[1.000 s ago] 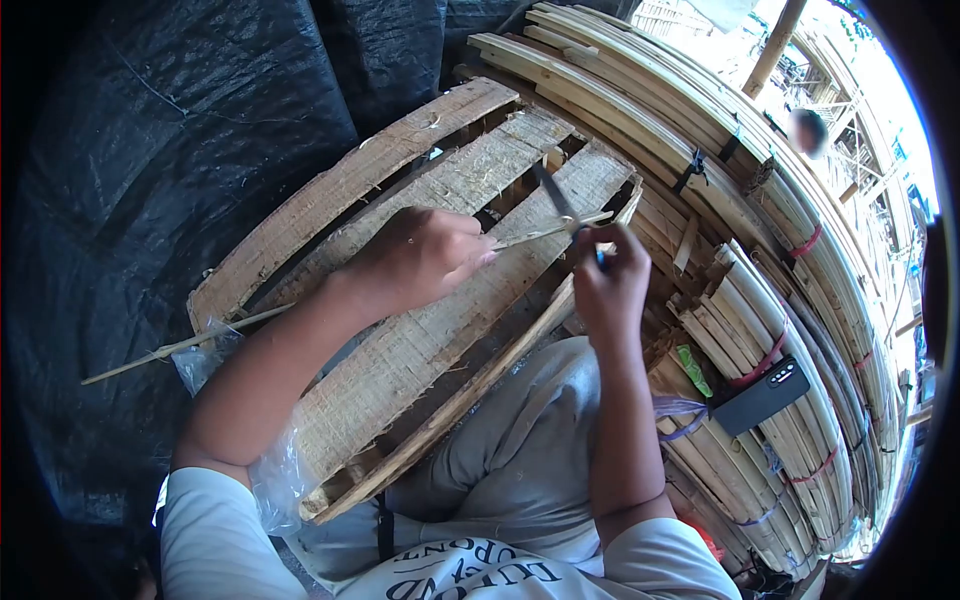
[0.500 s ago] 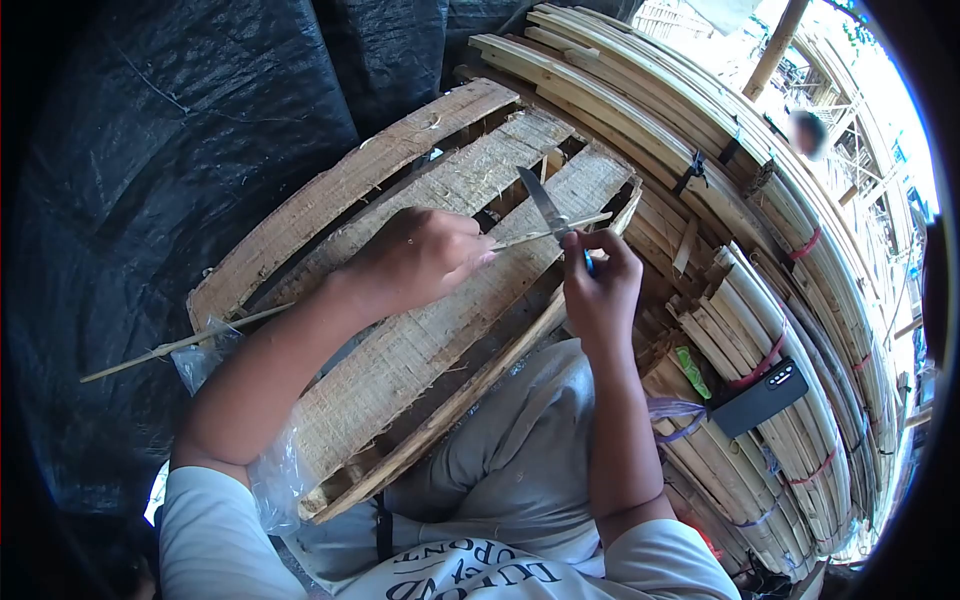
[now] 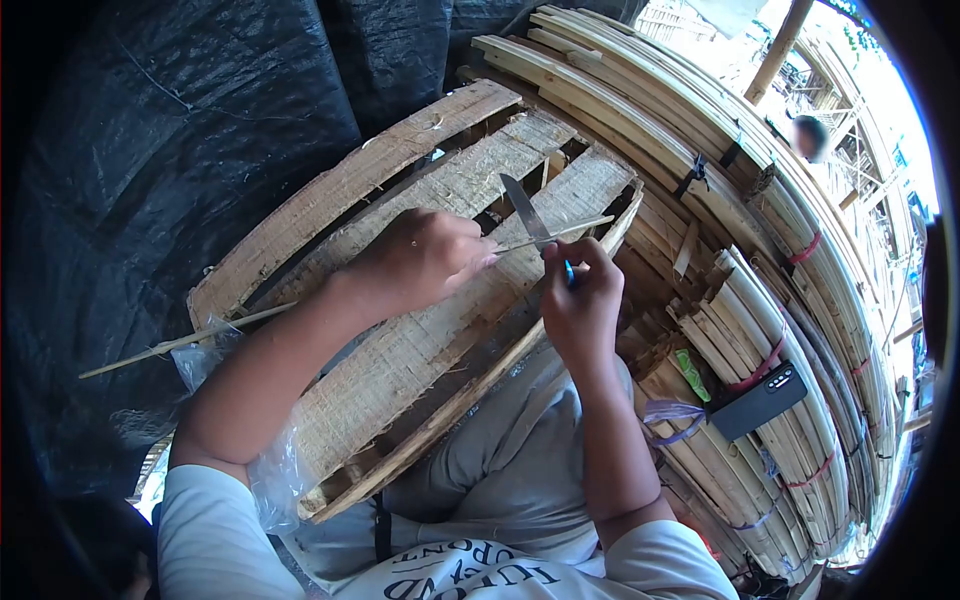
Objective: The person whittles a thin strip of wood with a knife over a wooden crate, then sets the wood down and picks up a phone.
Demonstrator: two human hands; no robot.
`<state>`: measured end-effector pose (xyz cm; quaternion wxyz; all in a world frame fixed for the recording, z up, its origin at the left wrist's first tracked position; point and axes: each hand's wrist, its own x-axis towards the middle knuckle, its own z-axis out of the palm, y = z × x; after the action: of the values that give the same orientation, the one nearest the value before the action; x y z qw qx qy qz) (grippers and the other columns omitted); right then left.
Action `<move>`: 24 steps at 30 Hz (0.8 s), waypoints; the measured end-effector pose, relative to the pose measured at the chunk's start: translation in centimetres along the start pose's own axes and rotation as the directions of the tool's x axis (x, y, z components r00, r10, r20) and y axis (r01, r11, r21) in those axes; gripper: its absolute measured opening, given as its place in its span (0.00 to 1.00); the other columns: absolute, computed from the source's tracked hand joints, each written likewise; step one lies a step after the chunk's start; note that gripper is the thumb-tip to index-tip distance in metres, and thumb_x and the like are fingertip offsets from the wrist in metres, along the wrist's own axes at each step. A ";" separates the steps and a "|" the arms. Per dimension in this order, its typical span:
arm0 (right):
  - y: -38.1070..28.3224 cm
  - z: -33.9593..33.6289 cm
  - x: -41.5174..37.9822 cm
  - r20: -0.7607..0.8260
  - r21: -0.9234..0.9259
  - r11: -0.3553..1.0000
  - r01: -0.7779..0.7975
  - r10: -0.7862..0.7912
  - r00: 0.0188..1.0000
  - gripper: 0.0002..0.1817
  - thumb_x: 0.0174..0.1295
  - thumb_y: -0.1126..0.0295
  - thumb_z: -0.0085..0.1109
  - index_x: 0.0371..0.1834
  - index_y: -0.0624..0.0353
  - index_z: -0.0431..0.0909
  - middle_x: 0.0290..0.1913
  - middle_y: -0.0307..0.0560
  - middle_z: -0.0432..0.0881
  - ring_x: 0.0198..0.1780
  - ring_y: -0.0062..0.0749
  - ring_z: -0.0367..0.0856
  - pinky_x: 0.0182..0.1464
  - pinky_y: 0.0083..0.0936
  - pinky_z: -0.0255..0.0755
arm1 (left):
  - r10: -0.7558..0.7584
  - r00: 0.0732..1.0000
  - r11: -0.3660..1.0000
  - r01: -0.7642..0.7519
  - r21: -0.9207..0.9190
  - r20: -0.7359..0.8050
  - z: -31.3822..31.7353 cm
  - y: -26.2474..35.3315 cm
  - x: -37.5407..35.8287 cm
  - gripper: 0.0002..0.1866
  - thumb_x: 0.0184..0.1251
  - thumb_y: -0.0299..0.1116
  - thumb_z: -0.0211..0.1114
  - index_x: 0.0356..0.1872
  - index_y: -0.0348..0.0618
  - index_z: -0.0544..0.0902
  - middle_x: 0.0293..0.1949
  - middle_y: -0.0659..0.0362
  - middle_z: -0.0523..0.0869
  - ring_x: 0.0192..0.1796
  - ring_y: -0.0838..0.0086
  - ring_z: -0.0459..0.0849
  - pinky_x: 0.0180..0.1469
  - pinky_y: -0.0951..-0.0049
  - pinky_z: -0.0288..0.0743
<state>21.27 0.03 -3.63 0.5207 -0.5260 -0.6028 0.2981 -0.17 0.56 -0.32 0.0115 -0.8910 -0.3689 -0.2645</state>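
backdrop: black tarp (image 3: 180,150) behind, bundled bamboo slats (image 3: 760,260) stacked to my right, daylight beyond.
surface: rough wooden pallet (image 3: 400,340) leaning over my lap, serves as the work board.
left hand: my left hand (image 3: 420,255) is fisted, fingers wrapped round a thin bamboo stick (image 3: 560,230), gripping it partway along.
stick position: runs from beyond my left elbow, through the fist, tip poking out past the knife above the pallet; not resting flat as far as i can tell.
right hand: my right hand (image 3: 580,295) has fingers closed tight on the blue handle of a knife (image 3: 525,210), blade angled up and away.
contact: blade crosses the stick just past my left fingers, looks touching.
stick look: pale tan, long, very slim, straight, slightly fibrous.
handling guess: light, springy, likely to flex or snap near the tip; splintery. best held close to the blade, as now.
other: dark phone (image 3: 760,400) lying on the slat bundles, well apart from both hands.
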 end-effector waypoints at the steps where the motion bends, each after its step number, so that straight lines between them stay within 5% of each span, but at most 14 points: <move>1: 0.2 -0.2 0.5 0.016 0.040 0.999 0.007 -0.007 1.000 0.11 0.73 0.71 0.67 0.35 0.68 0.83 0.23 0.41 0.81 0.24 0.14 0.70 0.24 0.23 0.61 | -0.013 1.000 1.000 0.013 -0.002 0.003 -0.1 0.0 0.0 0.04 0.67 0.28 0.74 0.39 0.38 0.91 0.26 0.53 0.85 0.30 0.61 0.88 0.32 0.61 0.80; 4: 1.0 -1.6 2.3 -0.089 -0.032 0.999 -0.002 -0.001 0.996 0.10 0.73 0.72 0.67 0.36 0.68 0.82 0.19 0.41 0.78 0.23 0.14 0.68 0.24 0.24 0.60 | -0.035 0.999 0.999 0.035 -0.012 0.018 -0.1 0.0 -0.1 0.04 0.67 0.28 0.74 0.38 0.38 0.91 0.26 0.53 0.85 0.29 0.61 0.88 0.32 0.61 0.80; 7: -0.1 -0.6 0.3 0.073 0.047 0.998 -0.035 0.032 0.997 0.10 0.74 0.72 0.65 0.35 0.68 0.81 0.25 0.45 0.83 0.24 0.15 0.68 0.24 0.24 0.61 | -0.026 1.000 1.000 0.027 -0.003 0.004 -0.2 0.2 0.0 0.05 0.67 0.29 0.74 0.38 0.39 0.91 0.26 0.53 0.86 0.29 0.61 0.88 0.33 0.61 0.80; 10: 0.0 -0.6 0.9 0.036 0.078 0.997 -0.011 0.008 0.999 0.10 0.75 0.72 0.64 0.36 0.69 0.81 0.26 0.44 0.83 0.24 0.15 0.69 0.25 0.24 0.62 | -0.017 1.000 1.000 0.017 0.014 0.007 -0.3 0.0 0.1 0.05 0.67 0.29 0.74 0.38 0.39 0.91 0.27 0.53 0.86 0.29 0.62 0.88 0.33 0.62 0.81; 11: -0.7 -1.4 1.5 0.023 0.004 0.987 -0.161 0.161 0.987 0.10 0.75 0.73 0.64 0.36 0.68 0.81 0.26 0.45 0.82 0.24 0.18 0.70 0.25 0.25 0.63 | -0.027 1.000 0.999 0.027 0.017 0.012 -0.2 0.0 0.0 0.05 0.67 0.29 0.74 0.38 0.39 0.92 0.27 0.53 0.86 0.29 0.62 0.88 0.33 0.62 0.81; 15: 0.9 -0.2 0.6 -0.094 -0.026 0.993 0.118 -0.120 0.988 0.08 0.73 0.74 0.65 0.36 0.67 0.80 0.26 0.47 0.83 0.26 0.19 0.74 0.29 0.26 0.67 | -0.021 1.000 1.000 0.021 0.015 -0.001 -0.2 0.1 0.0 0.05 0.67 0.29 0.74 0.39 0.38 0.92 0.27 0.53 0.86 0.30 0.61 0.89 0.33 0.62 0.82; 16: -0.4 -0.5 0.2 0.050 0.029 0.997 -0.068 0.066 0.997 0.09 0.74 0.73 0.65 0.37 0.68 0.80 0.26 0.44 0.82 0.26 0.17 0.72 0.28 0.24 0.66 | -0.014 1.000 1.000 0.014 0.015 -0.002 -0.2 0.1 0.0 0.05 0.67 0.29 0.74 0.39 0.38 0.91 0.27 0.53 0.86 0.30 0.61 0.89 0.33 0.62 0.82; 21: 0.3 -1.0 1.0 -0.066 -0.016 1.000 -0.017 0.016 0.998 0.11 0.74 0.71 0.66 0.37 0.70 0.80 0.23 0.44 0.79 0.24 0.15 0.68 0.26 0.23 0.62 | -0.025 1.000 1.000 0.025 0.003 0.001 -0.1 0.0 0.0 0.05 0.66 0.29 0.75 0.38 0.38 0.91 0.27 0.52 0.86 0.30 0.60 0.89 0.33 0.62 0.81; 24: -0.7 0.2 -0.7 0.018 0.015 0.999 -0.032 0.032 0.999 0.10 0.75 0.72 0.65 0.38 0.69 0.80 0.22 0.45 0.79 0.23 0.16 0.69 0.26 0.25 0.63 | -0.037 0.999 0.999 0.037 0.013 0.015 -0.2 -0.1 0.1 0.05 0.66 0.29 0.75 0.38 0.37 0.91 0.27 0.52 0.86 0.30 0.59 0.88 0.33 0.62 0.81</move>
<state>20.77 -0.80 -3.30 0.5143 -0.5290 -0.5967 0.3157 -0.28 0.69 -0.16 0.0094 -0.8859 -0.3869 -0.2557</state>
